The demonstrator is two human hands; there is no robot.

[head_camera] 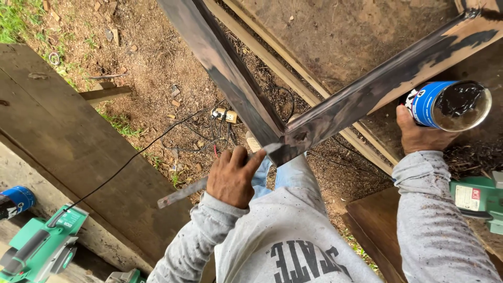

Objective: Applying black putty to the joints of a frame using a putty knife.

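Out here the ground (157, 57) is bare brown dirt strewn with small stones and wood chips, with a fringe of grass (13, 21) at the far left corner. A wide weathered plank (78, 136) runs along the left like a rough worktop, its surface stained dark and scuffed. At its near left end lies a green power tool (39, 246), and just beyond that a blue can (15, 202) on its side. A black cable (131, 160) trails from the tool across the plank's edge to a tangle of wires (209, 133) on the dirt. Two metal angle bars, one (230, 73) slanting from the top and one (382, 84) from the upper right, meet in a corner above the person's knees, both coated unevenly in dark paint. The left hand (233, 178) is closed around a thin flat brush handle (183, 193), its tip touching the corner joint. The right hand (422, 133) grips an open blue paint tin (450, 105), tilted, dark paint inside, near the right bar. Another green tool (479, 199) sits at the right edge on a brown board (374, 225).
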